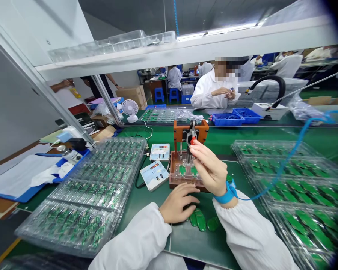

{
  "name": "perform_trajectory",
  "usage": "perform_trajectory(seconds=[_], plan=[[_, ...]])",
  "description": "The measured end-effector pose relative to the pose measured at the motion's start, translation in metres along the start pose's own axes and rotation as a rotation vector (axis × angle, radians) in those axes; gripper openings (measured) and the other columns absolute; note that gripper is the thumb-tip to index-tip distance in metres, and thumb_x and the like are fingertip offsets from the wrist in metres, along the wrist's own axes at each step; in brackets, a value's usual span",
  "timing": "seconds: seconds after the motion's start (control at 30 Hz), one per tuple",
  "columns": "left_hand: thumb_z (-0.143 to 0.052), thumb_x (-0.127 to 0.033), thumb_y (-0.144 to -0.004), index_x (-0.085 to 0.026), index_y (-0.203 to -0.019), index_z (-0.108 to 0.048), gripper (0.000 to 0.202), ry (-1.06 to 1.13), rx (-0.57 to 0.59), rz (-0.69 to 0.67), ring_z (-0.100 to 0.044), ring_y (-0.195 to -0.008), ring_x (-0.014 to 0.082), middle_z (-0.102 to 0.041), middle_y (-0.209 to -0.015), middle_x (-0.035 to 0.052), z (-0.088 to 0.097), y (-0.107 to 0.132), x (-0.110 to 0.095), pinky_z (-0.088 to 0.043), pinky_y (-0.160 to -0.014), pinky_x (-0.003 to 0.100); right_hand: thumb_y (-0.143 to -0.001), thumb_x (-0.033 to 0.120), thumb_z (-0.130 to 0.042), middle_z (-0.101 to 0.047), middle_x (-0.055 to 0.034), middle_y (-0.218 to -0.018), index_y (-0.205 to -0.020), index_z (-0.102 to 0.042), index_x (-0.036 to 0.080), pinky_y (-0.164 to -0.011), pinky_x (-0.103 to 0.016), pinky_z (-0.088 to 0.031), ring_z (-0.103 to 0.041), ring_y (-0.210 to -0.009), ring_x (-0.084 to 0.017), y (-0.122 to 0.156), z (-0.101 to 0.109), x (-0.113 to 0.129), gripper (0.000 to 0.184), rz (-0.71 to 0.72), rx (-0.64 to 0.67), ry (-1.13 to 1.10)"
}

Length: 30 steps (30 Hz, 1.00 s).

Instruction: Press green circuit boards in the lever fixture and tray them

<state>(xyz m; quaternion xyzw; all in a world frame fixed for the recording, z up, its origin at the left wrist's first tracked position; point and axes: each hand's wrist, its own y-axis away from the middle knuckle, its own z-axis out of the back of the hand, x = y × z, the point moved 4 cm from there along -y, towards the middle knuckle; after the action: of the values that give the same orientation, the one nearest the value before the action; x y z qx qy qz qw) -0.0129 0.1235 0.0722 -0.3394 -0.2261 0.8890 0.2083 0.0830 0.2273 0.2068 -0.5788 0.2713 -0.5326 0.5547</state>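
My right hand [211,167], with a blue wrist strap [227,193] behind it, has its fingers closed on the red-tipped handle [193,140] of a toggle clamp. The clamp sits on an orange-brown test fixture [205,130], where green circuit boards [181,170] lie under a clear plate. My left hand [180,202] rests palm down by the fixture's front edge, its fingers stretched out. Several loose green circuit boards [199,220] lie on the mat beside it. Whether anything is under the left palm is hidden.
Stacked clear trays of boards stand at left [84,187] and right [304,187]. Two small meters [154,175] with red digits sit left of the fixture. A blue cord [287,161] crosses on the right. Beyond are blue bins [227,120], a fan [130,108] and a co-worker [205,90].
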Motion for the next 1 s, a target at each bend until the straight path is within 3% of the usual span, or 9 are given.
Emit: perform_trajectory(seconds=[0.13,0.23,0.27,0.33,0.4,0.47,0.57,0.83,1.0], plan=[[-0.069,-0.033,-0.092,-0.019,-0.095,-0.074,0.015,0.32,0.026,0.217,-0.072,-0.104,0.0219,-0.078,-0.107,0.0076,0.034,-0.009,0.007,-0.054,-0.1,0.037,-0.092,-0.004,-0.055,-0.067,-0.0018,-0.136,-0.141,-0.06,0.032,-0.113,-0.048,-0.053,-0.058,-0.135,-0.026,0.003,-0.003,-0.004,0.06,-0.043,-0.03,-0.048],[-0.075,-0.04,-0.088,-0.017,-0.113,-0.071,0.035,0.349,-0.013,0.464,-0.073,-0.085,0.0202,-0.078,-0.1,0.0082,0.08,-0.016,0.037,-0.059,-0.082,0.034,-0.093,-0.003,-0.055,-0.066,-0.0013,-0.137,-0.141,-0.06,0.033,-0.114,-0.048,-0.052,-0.056,-0.136,-0.026,0.004,-0.004,-0.007,0.061,-0.062,-0.026,-0.078],[-0.076,-0.041,-0.086,-0.018,-0.123,-0.067,0.044,0.274,-0.042,0.521,-0.073,-0.086,0.021,-0.077,-0.106,0.009,0.096,-0.019,0.051,-0.059,-0.083,0.036,-0.093,-0.003,-0.055,-0.066,-0.0011,-0.136,-0.141,-0.06,0.033,-0.114,-0.048,-0.052,-0.056,-0.136,-0.026,0.004,-0.005,-0.007,0.061,-0.059,-0.022,-0.089],[-0.079,-0.038,-0.082,-0.021,-0.137,-0.06,0.061,0.011,0.021,0.59,-0.064,-0.12,0.0284,-0.068,-0.132,0.013,0.122,-0.025,0.08,-0.051,-0.104,0.043,-0.093,-0.003,-0.056,-0.067,-0.0005,-0.135,-0.14,-0.06,0.034,-0.113,-0.048,-0.052,-0.057,-0.135,-0.025,0.003,-0.004,-0.008,0.06,-0.046,-0.018,-0.107],[-0.088,-0.039,-0.07,-0.021,-0.144,-0.056,0.082,-0.279,0.259,0.678,-0.034,-0.149,0.0386,-0.042,-0.159,0.0162,0.133,-0.03,0.108,-0.03,-0.122,0.052,-0.093,-0.003,-0.056,-0.068,-0.0001,-0.133,-0.14,-0.061,0.035,-0.113,-0.048,-0.053,-0.058,-0.134,-0.025,0.002,-0.003,-0.008,0.06,-0.04,-0.021,-0.118],[-0.092,-0.046,-0.063,-0.022,-0.151,-0.048,0.101,-0.461,0.514,0.764,-0.011,-0.156,0.0442,-0.017,-0.169,0.0149,0.134,-0.032,0.13,-0.017,-0.126,0.057,-0.094,-0.002,-0.055,-0.068,0.0001,-0.133,-0.14,-0.061,0.035,-0.113,-0.047,-0.053,-0.058,-0.134,-0.025,0.002,-0.002,-0.007,0.059,-0.043,-0.024,-0.125],[-0.088,-0.058,-0.062,-0.024,-0.16,-0.033,0.118,-0.562,0.732,0.803,-0.003,-0.156,0.0456,-0.003,-0.171,0.0128,0.128,-0.035,0.142,-0.015,-0.126,0.057,-0.094,-0.001,-0.055,-0.067,0.0003,-0.135,-0.141,-0.06,0.036,-0.113,-0.046,-0.052,-0.057,-0.136,-0.024,0.002,-0.002,-0.007,0.059,-0.06,-0.011,-0.136],[-0.082,-0.066,-0.063,-0.022,-0.161,-0.028,0.121,-0.625,0.859,0.771,-0.004,-0.155,0.0478,-0.004,-0.172,0.0122,0.119,-0.037,0.15,-0.017,-0.125,0.059,-0.097,0.002,-0.054,-0.067,-0.0006,-0.135,-0.141,-0.06,0.036,-0.115,-0.047,-0.05,-0.055,-0.138,-0.026,0.003,-0.003,-0.008,0.056,-0.086,-0.007,-0.147],[-0.08,-0.07,-0.061,-0.024,-0.161,-0.028,0.122,-0.566,0.834,0.758,-0.003,-0.155,0.0483,-0.002,-0.172,0.0125,0.121,-0.032,0.157,-0.018,-0.123,0.062,-0.097,0.002,-0.054,-0.067,-0.0006,-0.134,-0.14,-0.06,0.035,-0.115,-0.047,-0.051,-0.056,-0.137,-0.025,0.003,-0.003,-0.009,0.055,-0.08,-0.011,-0.153]])
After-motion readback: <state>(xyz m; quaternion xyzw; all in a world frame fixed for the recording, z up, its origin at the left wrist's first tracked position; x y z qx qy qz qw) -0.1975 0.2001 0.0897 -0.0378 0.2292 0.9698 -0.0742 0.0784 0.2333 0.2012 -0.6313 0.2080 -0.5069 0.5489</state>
